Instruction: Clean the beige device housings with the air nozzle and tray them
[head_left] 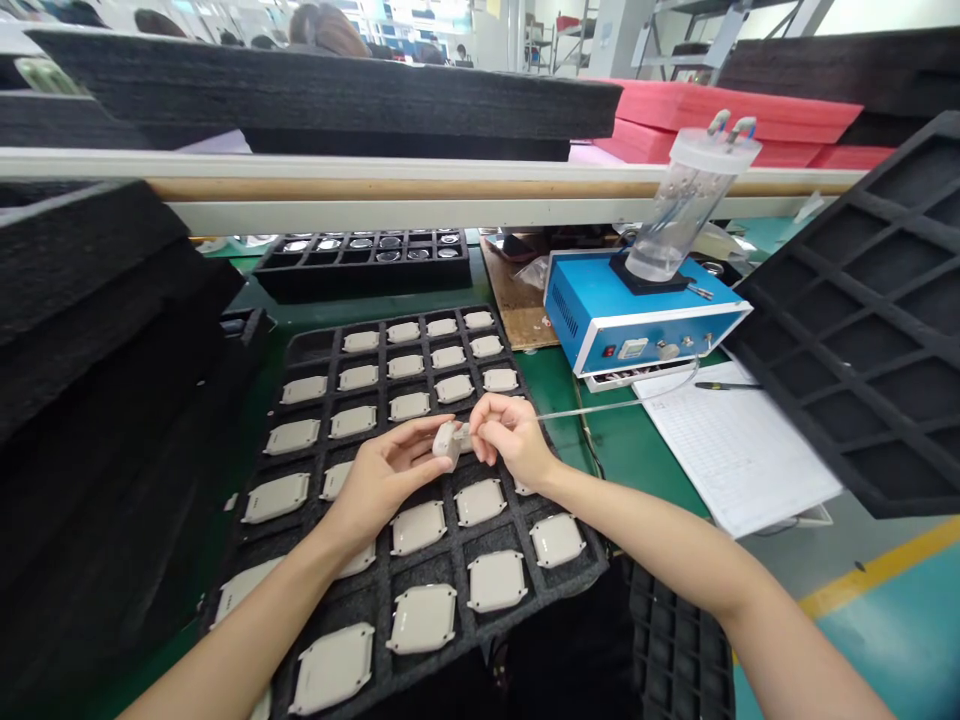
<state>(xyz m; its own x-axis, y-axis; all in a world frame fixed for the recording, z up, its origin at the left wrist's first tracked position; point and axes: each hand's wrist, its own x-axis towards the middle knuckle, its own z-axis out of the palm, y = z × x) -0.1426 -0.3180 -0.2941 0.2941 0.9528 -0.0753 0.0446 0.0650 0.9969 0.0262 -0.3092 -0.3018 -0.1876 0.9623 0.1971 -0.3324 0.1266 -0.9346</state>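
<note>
My left hand [384,477] is closed on a small grey square part [448,441], held on edge above the black foam tray [300,350]. My right hand [510,435] pinches the end of a thin clear tube [615,404] against that part. The tube runs right toward a blue box [637,310]. Several more grey square parts [480,500] lie in the tray's pockets under both hands.
A clear cylinder [686,205] stands on the blue box. A paper sheet [735,450] with a pen [726,385] lies to the right, beside an empty black foam tray [870,300]. Another tray [367,255] of shiny round parts sits behind. Stacked black foam [90,330] rises at left.
</note>
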